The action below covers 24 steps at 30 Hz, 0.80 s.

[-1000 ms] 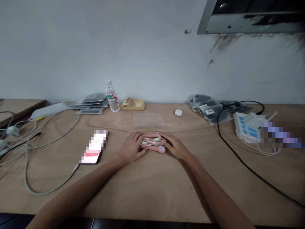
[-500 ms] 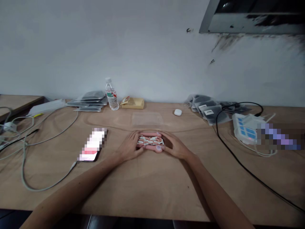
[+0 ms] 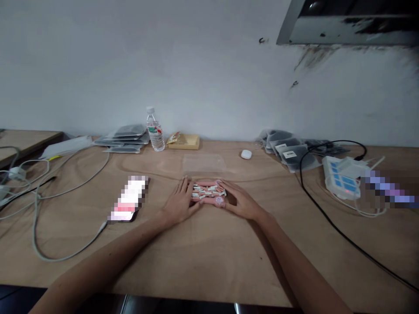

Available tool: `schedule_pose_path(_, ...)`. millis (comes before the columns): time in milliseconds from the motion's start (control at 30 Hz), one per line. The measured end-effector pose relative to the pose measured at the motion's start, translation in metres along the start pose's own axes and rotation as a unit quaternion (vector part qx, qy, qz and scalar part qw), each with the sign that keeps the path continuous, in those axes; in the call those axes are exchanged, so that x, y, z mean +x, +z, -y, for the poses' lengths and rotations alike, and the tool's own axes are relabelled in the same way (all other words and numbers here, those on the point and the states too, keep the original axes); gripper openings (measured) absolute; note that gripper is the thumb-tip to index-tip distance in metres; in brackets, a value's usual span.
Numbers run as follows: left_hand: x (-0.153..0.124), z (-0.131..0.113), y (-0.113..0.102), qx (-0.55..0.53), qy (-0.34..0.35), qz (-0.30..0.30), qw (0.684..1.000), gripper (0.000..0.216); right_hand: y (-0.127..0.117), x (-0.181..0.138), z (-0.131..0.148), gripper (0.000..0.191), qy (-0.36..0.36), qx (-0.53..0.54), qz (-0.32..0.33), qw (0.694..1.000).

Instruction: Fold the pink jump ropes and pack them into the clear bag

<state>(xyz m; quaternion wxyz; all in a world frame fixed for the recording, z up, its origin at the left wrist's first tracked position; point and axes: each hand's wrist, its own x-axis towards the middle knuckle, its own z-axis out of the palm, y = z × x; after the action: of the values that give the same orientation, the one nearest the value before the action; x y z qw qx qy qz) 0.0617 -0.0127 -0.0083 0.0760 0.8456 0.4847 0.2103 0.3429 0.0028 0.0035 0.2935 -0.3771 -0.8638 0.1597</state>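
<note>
A small pink bundle (image 3: pixel 209 192) crossed by rows of short white pieces lies flat on the table in the middle of the head view. Its pink edges bulge along the top and bottom, and a round pale sticker shows at the lower right. I cannot make out its exact kind. My left hand (image 3: pixel 179 201) lies at its left end, fingers stretched away from me and thumb reaching toward the lower edge. Around the right end my right hand (image 3: pixel 242 200) is curved, fingertips on the far corner and thumb on the near corner. Behind the bundle lies a clear plastic sleeve (image 3: pixel 204 163).
Left of my hands lies a phone (image 3: pixel 131 196) on a white cable (image 3: pixel 62 259). Toward the wall stand a water bottle (image 3: pixel 156 135), a yellow tray (image 3: pixel 188 143), a white case (image 3: pixel 246 154) and grey pouches (image 3: pixel 288 152). A power strip (image 3: pixel 340 179) and black cable (image 3: pixel 324 222) are at right.
My left hand's fingers have straightened and slipped back from the bundle's left end. The right hand keeps its place around the right end. The view has shifted slightly.
</note>
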Motion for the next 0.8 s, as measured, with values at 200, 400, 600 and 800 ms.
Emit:
schedule_pose_path(200, 0.003, 0.004, -0.005, -0.015, 0.039, -0.008, 0.999, 0.067, -0.007, 0.004, 0.011, 0.063, 0.005, -0.011, -0.001, 1.0)
schedule_pose_path(400, 0.008, 0.013, -0.015, -0.06, 0.075, -0.006, 0.995, 0.058, -0.008, 0.001, 0.0, 0.064, -0.005, -0.042, -0.006, 0.999)
schedule_pose_path(600, 0.004, 0.011, -0.009, -0.037, 0.031, -0.03, 0.998, 0.063, -0.008, -0.001, -0.006, 0.067, -0.005, -0.053, 0.0, 0.999)
schedule_pose_path(800, 0.003, 0.016, -0.001, 0.001, 0.031, -0.033, 0.999, 0.072, -0.009, 0.0, -0.005, 0.066, 0.0, -0.028, -0.008, 1.0)
